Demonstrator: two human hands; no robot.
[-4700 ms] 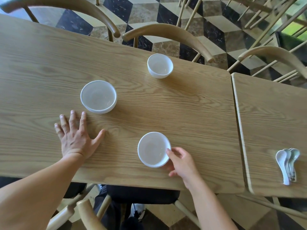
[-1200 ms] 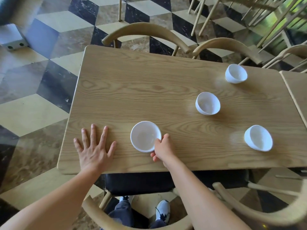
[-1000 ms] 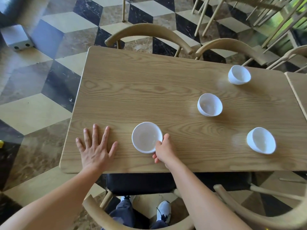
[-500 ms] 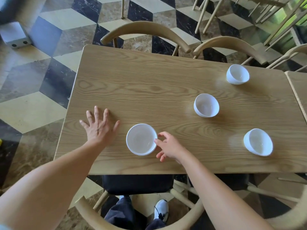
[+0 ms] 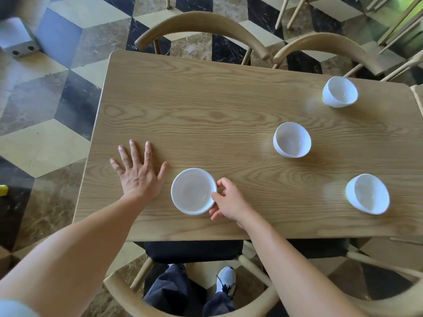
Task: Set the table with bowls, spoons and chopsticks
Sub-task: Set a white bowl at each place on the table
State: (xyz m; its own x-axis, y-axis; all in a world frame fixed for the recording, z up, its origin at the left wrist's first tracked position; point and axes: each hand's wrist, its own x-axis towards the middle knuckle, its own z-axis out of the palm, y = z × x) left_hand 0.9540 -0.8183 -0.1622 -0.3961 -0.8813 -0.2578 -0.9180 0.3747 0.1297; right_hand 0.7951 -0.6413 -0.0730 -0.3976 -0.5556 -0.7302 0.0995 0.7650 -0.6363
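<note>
**tablewatcher:** anyone make out the right hand (image 5: 229, 200)? Its curled fingers (image 5: 220, 182) sit at the rim of the nearest bowl (image 5: 192, 191), but pinching or only touching, I can't tell. The palm side is hidden.

**chopstix_fan:** nope, same here. The second table (image 5: 419, 97) is just a sliver cut by the right edge. The grey box (image 5: 16, 37) top left is clipped too, and the yellow thing (image 5: 2, 190) at the left edge (no clue what it is) is mostly out of frame.

**tablewatcher:** the near chair (image 5: 119, 291) runs off the bottom, with its seat (image 5: 194, 250) mostly tucked under the table (image 5: 206, 106). Only one shoe (image 5: 225, 279) shows.
</note>
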